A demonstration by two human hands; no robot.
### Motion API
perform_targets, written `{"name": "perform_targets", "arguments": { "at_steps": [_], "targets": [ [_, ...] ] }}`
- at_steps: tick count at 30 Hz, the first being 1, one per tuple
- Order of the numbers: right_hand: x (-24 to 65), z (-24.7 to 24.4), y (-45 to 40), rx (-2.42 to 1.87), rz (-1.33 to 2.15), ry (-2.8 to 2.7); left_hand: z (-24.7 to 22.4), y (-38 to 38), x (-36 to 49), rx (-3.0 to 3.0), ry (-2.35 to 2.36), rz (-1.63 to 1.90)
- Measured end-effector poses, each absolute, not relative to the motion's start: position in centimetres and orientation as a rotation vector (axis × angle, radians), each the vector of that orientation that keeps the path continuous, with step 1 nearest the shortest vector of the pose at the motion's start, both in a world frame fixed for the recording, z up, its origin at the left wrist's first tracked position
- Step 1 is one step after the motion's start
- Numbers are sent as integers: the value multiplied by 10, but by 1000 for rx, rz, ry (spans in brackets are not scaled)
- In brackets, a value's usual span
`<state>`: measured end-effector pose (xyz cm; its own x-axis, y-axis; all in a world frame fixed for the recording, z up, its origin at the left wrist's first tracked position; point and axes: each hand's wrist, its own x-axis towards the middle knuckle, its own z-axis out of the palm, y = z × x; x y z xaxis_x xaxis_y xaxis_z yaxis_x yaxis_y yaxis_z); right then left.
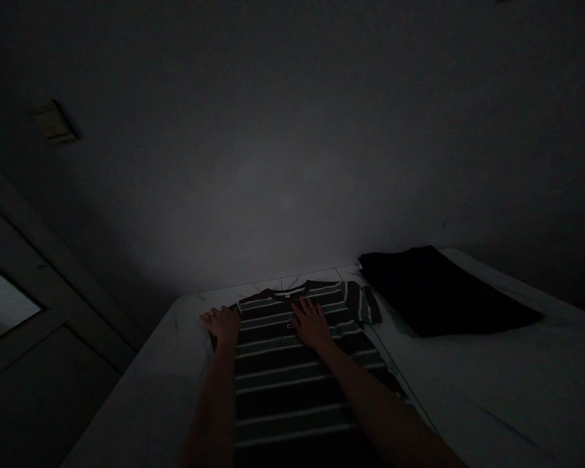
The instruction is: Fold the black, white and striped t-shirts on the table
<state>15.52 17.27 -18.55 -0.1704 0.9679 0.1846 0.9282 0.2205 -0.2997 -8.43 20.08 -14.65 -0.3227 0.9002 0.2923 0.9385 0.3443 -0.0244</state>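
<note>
A striped short-sleeved T-shirt (283, 377) lies spread out, front up, on a pale marble-patterned surface (160, 383), its collar toward the wall. My left hand (223, 324) rests on the shirt's left sleeve with its fingers outstretched, covering most of that sleeve. Flat on the chest, just below the collar, lies my right hand (312, 324) with fingers spread. Neither hand grips the cloth. The sleeve on the right side lies out on the surface. My forearms hide parts of the shirt's sides, and its lower end runs into the dark bottom of the picture.
A black folded cloth (448, 292) lies on the surface to the right of the shirt. Behind stands a plain wall (283, 162) with a switch plate (53, 121) at upper left. A door (43, 351) is at the far left. The room is very dim.
</note>
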Motion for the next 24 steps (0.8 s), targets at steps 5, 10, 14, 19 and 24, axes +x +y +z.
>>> {"name": "perform_targets", "arguments": {
  "at_steps": [5,10,14,19,24],
  "targets": [
    [153,-183,173,-1764,214,-2152,-170,190,4,-2058,-2058,-356],
    [163,-185,178,-1720,224,-2164,-192,171,19,-2210,-1911,-247],
    [203,-180,187,-1995,187,-1981,-186,169,-11,-2047,-2080,-209],
    [229,-177,192,-2273,4,-1686,-182,169,-16,-1968,-2151,-237],
    [213,-186,196,-1822,-30,-2194,-185,169,-14,-1982,-2137,-281]
  ]
}}
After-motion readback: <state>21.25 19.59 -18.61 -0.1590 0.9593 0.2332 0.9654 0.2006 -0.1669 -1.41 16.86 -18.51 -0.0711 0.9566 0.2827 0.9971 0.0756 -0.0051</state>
